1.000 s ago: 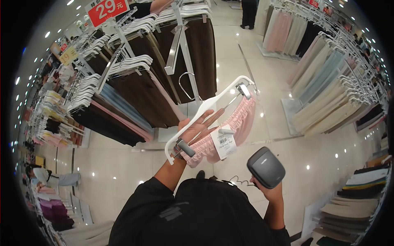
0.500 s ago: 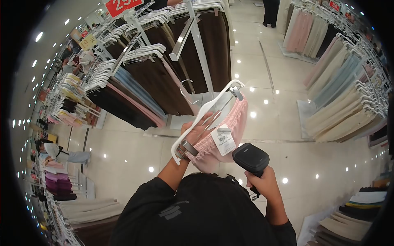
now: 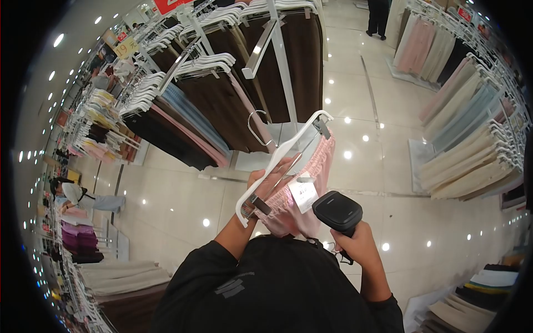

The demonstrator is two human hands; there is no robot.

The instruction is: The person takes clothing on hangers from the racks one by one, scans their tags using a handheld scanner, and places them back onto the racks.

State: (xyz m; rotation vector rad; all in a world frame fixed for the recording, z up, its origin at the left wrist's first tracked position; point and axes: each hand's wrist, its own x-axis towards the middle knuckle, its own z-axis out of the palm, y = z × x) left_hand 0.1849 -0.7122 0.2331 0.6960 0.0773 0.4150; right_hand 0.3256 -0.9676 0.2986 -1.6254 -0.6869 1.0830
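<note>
A white clip hanger (image 3: pixel 282 151) is held at a slant in front of my body by my left hand (image 3: pixel 268 182), partly hidden behind it. Pink elastic-waist bottoms (image 3: pixel 293 215) hang from its two grey clips. A white price tag (image 3: pixel 303 193), its small print unreadable here, lies over the waistband. My right hand (image 3: pixel 358 242) grips the handle of a black handheld barcode scanner (image 3: pixel 337 212). The scanner's head is right beside the tag's lower right edge.
A rack of trousers (image 3: pixel 208 105) stands ahead on the left, another rack of trousers (image 3: pixel 463 161) on the right. Folded garments (image 3: pixel 125 277) lie at lower left, more stacked clothes (image 3: pixel 472 299) at lower right. A person (image 3: pixel 83 197) stands far left; another person's dark legs (image 3: pixel 378 19) show at the top.
The scanner has shifted slightly left, nearer the tag. The tag has tilted and appears smaller. The surrounding racks sit a little further right in view.
</note>
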